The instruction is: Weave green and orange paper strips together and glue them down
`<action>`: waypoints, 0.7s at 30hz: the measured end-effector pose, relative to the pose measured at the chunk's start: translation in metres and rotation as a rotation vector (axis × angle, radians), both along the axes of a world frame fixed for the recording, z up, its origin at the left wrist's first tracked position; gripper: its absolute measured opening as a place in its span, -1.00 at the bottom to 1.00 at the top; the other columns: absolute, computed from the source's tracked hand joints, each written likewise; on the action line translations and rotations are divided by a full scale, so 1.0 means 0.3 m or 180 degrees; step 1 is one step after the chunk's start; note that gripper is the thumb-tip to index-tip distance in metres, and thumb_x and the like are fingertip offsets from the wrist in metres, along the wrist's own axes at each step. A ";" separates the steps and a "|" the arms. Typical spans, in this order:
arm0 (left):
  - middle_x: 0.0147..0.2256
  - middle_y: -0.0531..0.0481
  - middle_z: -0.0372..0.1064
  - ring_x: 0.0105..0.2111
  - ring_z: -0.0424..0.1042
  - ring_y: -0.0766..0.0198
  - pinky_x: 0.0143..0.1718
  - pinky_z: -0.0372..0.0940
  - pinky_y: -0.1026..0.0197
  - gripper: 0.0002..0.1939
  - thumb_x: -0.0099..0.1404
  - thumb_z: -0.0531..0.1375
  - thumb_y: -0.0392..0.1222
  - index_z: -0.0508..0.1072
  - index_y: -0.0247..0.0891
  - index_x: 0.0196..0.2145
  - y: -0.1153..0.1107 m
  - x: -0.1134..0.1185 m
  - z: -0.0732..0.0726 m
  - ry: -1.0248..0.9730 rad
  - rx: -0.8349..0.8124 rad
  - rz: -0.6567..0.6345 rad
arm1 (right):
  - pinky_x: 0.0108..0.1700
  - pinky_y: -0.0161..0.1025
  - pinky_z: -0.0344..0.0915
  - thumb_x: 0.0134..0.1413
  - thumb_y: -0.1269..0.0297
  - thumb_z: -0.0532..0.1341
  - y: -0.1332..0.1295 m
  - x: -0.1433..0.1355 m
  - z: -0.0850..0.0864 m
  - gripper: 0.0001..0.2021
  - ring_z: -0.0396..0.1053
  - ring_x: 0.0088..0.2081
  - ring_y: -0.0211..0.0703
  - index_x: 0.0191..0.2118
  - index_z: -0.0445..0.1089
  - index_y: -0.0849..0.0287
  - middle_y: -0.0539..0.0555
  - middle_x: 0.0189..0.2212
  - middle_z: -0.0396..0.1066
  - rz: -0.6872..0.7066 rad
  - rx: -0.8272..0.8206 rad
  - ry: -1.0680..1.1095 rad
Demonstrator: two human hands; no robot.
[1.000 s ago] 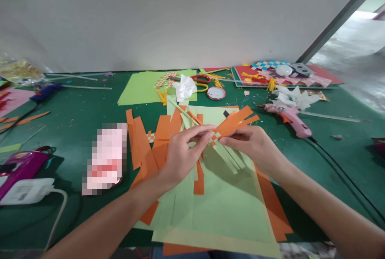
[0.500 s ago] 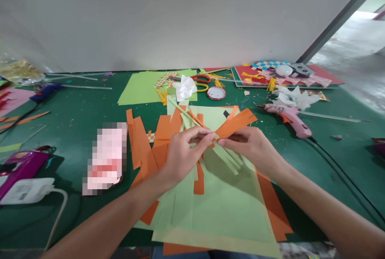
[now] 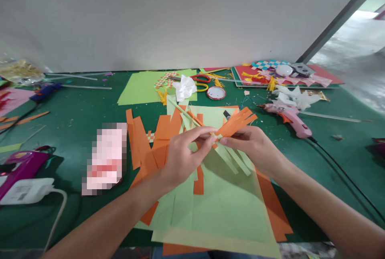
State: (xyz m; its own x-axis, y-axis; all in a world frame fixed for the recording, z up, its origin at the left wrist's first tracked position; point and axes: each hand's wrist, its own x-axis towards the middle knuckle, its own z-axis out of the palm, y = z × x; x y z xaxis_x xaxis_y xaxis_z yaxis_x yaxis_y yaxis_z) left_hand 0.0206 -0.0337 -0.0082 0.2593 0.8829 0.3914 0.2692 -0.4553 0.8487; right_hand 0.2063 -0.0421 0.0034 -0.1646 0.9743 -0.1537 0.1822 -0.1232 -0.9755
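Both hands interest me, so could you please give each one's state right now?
Left hand: closed, pinching the woven paper strips.
Right hand: closed, holding the same strips.

No text can be read: the label point(image 3: 22, 196) on the white block point(image 3: 39, 189) is too small.

Orange strips point(image 3: 237, 123) now one fan twd 2 o'clock, vs. one strip split off twd 1 o'clock a sec ago, pale-green strips point(image 3: 227, 160) spread wider twd 4–5 o'clock, weave point(image 3: 219, 136) by R hand point(image 3: 251, 140) partly visible again.
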 end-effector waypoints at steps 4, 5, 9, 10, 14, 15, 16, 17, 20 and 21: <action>-0.30 0.02 0.58 -0.43 0.54 0.32 -0.28 0.46 0.30 -0.86 0.29 0.23 -0.17 0.56 -0.17 -0.21 0.000 0.000 0.001 0.0031 -0.0086 0.0099 | -0.41 -0.30 0.23 -0.02 0.13 0.33 0.000 -0.002 0.004 -0.77 0.37 -0.43 -0.23 -0.26 0.56 0.14 0.00 -0.40 0.52 -0.0021 0.0039 0.0051; -0.30 0.02 0.58 -0.43 0.54 0.32 -0.29 0.46 0.30 -0.86 0.29 0.24 -0.17 0.56 -0.17 -0.21 0.001 0.000 0.002 0.0011 -0.0112 0.0109 | -0.43 -0.30 0.23 -0.02 0.11 0.33 -0.001 -0.002 0.005 -0.75 0.37 -0.44 -0.23 -0.25 0.55 0.14 0.00 -0.42 0.52 -0.0011 0.0025 -0.0004; -0.29 0.04 0.58 -0.42 0.54 0.33 -0.29 0.47 0.31 -0.86 0.29 0.24 -0.17 0.57 -0.15 -0.20 0.003 0.000 0.004 -0.0095 -0.0209 0.0119 | -0.41 -0.27 0.25 -0.02 0.07 0.32 0.000 -0.002 0.005 -0.73 0.39 -0.43 -0.20 -0.26 0.55 0.16 0.01 -0.41 0.52 0.0147 -0.0066 -0.0181; -0.29 0.04 0.58 -0.42 0.54 0.33 -0.29 0.47 0.32 -0.86 0.29 0.24 -0.18 0.57 -0.15 -0.20 0.004 0.000 0.005 -0.0120 -0.0235 0.0124 | -0.39 -0.27 0.27 -0.03 0.08 0.32 0.000 -0.002 0.004 -0.73 0.41 -0.40 -0.19 -0.27 0.55 0.16 0.02 -0.39 0.53 0.0129 -0.0065 -0.0145; -0.29 0.05 0.58 -0.41 0.55 0.33 -0.28 0.47 0.33 -0.85 0.28 0.25 -0.17 0.58 -0.15 -0.20 0.005 0.000 0.004 -0.0161 -0.0363 0.0117 | -0.27 -0.23 0.31 -0.03 0.10 0.34 -0.002 -0.007 -0.004 -0.75 0.44 -0.29 -0.13 -0.29 0.54 0.17 0.04 -0.34 0.54 -0.0039 0.0028 0.0169; -0.28 0.04 0.58 -0.41 0.55 0.33 -0.28 0.46 0.33 -0.85 0.28 0.24 -0.17 0.58 -0.15 -0.20 0.005 0.000 0.005 -0.0168 -0.0393 0.0111 | -0.24 -0.22 0.31 -0.04 0.11 0.34 -0.004 -0.008 -0.005 -0.75 0.45 -0.27 -0.12 -0.29 0.54 0.16 0.04 -0.33 0.54 -0.0072 0.0050 0.0244; -0.28 0.04 0.58 -0.41 0.55 0.32 -0.28 0.46 0.33 -0.85 0.29 0.24 -0.16 0.58 -0.16 -0.20 0.004 0.000 0.005 -0.0179 -0.0416 0.0105 | -0.24 -0.22 0.32 -0.04 0.11 0.34 -0.006 -0.010 -0.006 -0.76 0.45 -0.27 -0.12 -0.29 0.54 0.16 0.05 -0.33 0.54 -0.0099 0.0050 0.0291; -0.27 0.03 0.58 -0.40 0.55 0.32 -0.30 0.46 0.34 -0.85 0.30 0.23 -0.16 0.58 -0.16 -0.20 0.004 -0.001 0.006 -0.0192 -0.0444 0.0095 | -0.26 -0.22 0.32 -0.04 0.11 0.34 -0.008 -0.011 -0.005 -0.76 0.45 -0.29 -0.12 -0.30 0.54 0.17 0.05 -0.35 0.54 -0.0128 0.0026 0.0312; -0.25 0.01 0.57 -0.39 0.55 0.33 -0.34 0.45 0.37 -0.81 0.34 0.17 -0.14 0.57 -0.19 -0.20 0.001 -0.003 0.010 -0.0249 -0.0539 0.0008 | -0.36 -0.24 0.30 -0.05 0.10 0.35 -0.012 -0.015 -0.001 -0.76 0.43 -0.37 -0.14 -0.33 0.54 0.18 0.05 -0.39 0.54 -0.0201 -0.0062 0.0338; -0.25 0.00 0.57 -0.39 0.55 0.33 -0.34 0.45 0.38 -0.80 0.35 0.16 -0.14 0.56 -0.20 -0.18 0.002 -0.005 0.011 -0.0250 -0.0556 -0.0036 | -0.38 -0.25 0.29 -0.05 0.10 0.35 -0.012 -0.015 0.001 -0.76 0.42 -0.39 -0.16 -0.33 0.54 0.18 0.05 -0.39 0.53 -0.0211 -0.0073 0.0361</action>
